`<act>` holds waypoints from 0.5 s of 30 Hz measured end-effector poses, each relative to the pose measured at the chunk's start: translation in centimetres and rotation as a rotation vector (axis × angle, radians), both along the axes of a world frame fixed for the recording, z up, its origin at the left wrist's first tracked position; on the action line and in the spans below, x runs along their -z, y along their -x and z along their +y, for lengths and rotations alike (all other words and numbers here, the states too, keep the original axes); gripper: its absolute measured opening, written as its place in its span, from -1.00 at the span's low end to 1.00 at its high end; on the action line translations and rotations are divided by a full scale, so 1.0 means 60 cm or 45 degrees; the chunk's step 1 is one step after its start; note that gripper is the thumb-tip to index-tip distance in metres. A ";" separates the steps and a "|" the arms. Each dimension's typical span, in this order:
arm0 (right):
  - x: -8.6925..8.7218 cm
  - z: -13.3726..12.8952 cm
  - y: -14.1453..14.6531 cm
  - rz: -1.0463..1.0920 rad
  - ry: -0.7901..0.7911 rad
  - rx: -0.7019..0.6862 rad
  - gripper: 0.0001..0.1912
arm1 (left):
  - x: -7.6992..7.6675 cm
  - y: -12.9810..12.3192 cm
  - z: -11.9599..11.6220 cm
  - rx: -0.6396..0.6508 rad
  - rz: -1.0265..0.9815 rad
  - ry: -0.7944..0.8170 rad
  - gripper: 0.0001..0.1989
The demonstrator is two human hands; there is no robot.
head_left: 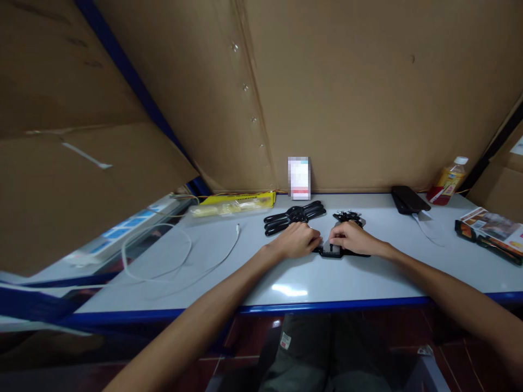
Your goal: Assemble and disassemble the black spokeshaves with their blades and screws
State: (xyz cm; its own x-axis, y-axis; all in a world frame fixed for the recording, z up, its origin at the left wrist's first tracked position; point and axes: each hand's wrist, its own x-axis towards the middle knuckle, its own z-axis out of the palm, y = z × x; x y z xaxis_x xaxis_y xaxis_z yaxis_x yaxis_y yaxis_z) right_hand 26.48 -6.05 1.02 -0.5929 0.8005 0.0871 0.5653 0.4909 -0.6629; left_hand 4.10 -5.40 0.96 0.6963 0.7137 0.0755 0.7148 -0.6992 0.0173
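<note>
My left hand (300, 238) is closed on the left end of a flat black bracket (332, 254) lying near the middle of the table. Over the same bracket, my right hand (351, 235) pinches a small black peg-like piece (331, 247), perhaps a screw; its exact kind is too small to tell. Just behind my left hand is a stack of black looped arms (293, 214) around a round centre. A cluster of small black parts with shiny metal screws (348, 217) sits behind my right hand, which partly hides it.
A phone with a blurred screen (299, 178) leans on the cardboard wall. Left are a yellow package (241, 204), a white cable (190, 245) and a power strip (122, 231). Right are a black case (409, 200), a drink bottle (447, 182) and a printed package (492, 231).
</note>
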 end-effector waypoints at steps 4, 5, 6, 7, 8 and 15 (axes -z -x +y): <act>0.001 -0.001 0.002 0.041 0.029 0.039 -0.84 | -0.001 -0.003 -0.003 -0.036 -0.018 0.034 -0.64; 0.001 -0.001 0.002 0.041 0.028 0.037 -0.83 | -0.001 -0.004 -0.004 -0.047 -0.026 0.036 -0.65; 0.001 -0.002 0.002 0.035 0.024 0.031 -0.83 | 0.000 -0.004 -0.004 -0.058 -0.033 0.039 -0.65; 0.001 -0.002 0.002 0.026 0.018 0.026 -0.83 | 0.000 -0.005 -0.004 -0.069 -0.039 0.042 -0.65; 0.001 -0.002 0.002 0.015 0.009 0.024 -0.83 | 0.001 -0.005 -0.004 -0.076 -0.045 0.045 -0.64; 0.005 0.003 0.001 -0.016 -0.041 0.025 -0.83 | 0.000 -0.005 -0.006 -0.089 -0.069 0.062 -0.64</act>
